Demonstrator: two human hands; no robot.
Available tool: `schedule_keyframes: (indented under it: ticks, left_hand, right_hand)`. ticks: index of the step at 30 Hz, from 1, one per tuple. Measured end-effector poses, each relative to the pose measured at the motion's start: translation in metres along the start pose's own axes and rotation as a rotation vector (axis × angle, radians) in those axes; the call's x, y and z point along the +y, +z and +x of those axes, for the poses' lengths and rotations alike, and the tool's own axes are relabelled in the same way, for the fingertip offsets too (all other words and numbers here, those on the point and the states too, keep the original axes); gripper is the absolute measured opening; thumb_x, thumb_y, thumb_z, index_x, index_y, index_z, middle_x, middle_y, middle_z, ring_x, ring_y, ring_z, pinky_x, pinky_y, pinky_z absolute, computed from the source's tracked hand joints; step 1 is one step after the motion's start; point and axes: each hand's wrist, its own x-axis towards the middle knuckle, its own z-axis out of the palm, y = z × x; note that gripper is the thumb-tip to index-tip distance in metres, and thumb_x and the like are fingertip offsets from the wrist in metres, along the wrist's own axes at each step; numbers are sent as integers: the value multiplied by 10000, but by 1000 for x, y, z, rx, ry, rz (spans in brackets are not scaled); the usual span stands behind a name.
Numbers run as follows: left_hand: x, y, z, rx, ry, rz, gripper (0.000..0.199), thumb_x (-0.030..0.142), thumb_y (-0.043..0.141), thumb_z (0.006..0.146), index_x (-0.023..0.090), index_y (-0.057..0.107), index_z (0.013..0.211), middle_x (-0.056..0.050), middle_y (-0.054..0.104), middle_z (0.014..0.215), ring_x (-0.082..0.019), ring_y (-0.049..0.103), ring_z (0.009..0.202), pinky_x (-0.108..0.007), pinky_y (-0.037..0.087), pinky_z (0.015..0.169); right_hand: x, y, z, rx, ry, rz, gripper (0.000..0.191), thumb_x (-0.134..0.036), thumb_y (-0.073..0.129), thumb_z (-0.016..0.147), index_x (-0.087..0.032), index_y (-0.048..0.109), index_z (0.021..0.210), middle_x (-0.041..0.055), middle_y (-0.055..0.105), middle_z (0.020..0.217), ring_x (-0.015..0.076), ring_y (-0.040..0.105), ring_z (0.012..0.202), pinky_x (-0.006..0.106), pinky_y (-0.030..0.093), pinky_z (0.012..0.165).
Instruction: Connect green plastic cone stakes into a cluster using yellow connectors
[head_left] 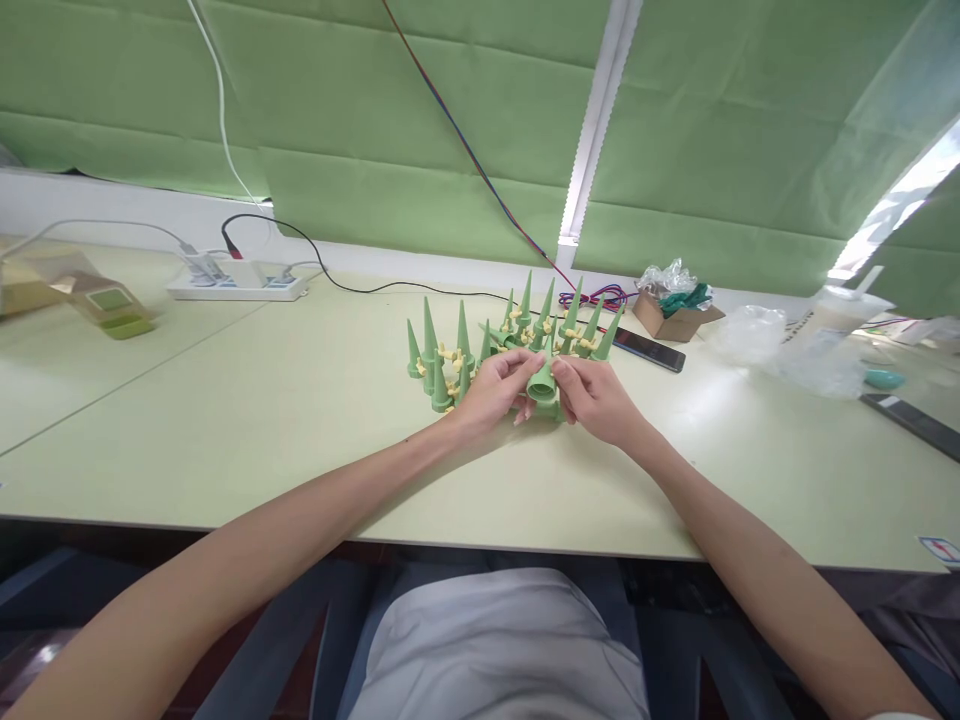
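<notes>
Two bare hands, left (495, 392) and right (596, 398), close their grip on one green hollow plastic cone (541, 384); lettering on the translucent plastic cup (825, 315) is unreadable

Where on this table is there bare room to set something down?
Bare tabletop lies between power strip, green cones and left forearm, and between right forearm and black phone. It is crowded around the left hand, right hand and cardboard box.

1. The cones (430, 340) are green.
2. The small connectors (451, 354) are pale yellow.
3. The tabletop (300, 400) is pale yellow-green.
4. The wall covering (420, 170) is plain green.
5. The wires (465, 146) are red and blue.
</notes>
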Motion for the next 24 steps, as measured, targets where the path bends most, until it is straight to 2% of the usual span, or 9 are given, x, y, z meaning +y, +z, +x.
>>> schedule_keyframes:
  ticks: [5,12,18,24]
  left_hand:
    - [1,1,-2,40,33,42,465,591,768,809,165,611,909,57,537,700,-38,497,394,-200,372,356]
    - [1,2,-4,75,67,134,426,568,744,840,181,606,950,80,499,618,-53,483,400,-207,391,380]
    - [2,2,-4,99,95,178,430,568,741,835,190,602,987,32,621,831,-43,516,410,-219,374,377]
    - [3,2,-5,111,109,214,397,544,732,849,195,623,1003,14,637,904,-44,521,426,-227,379,385]
  right_hand:
    - [3,1,0,3,22,-24,595,-654,306,1042,-232,392,632,-28,433,483,132,420,496,307,317,564]
    - [3,3,0,18,22,-53,620,-663,289,1041,-232,377,603,-22,429,467,132,414,489,302,324,550]
    - [4,5,0,37,28,-75,631,-660,283,1043,-234,375,588,-14,433,460,136,421,485,304,331,538]
    - [6,6,1,63,27,-92,623,-647,282,1048,-236,338,583,-19,402,453,131,397,473,309,310,532]
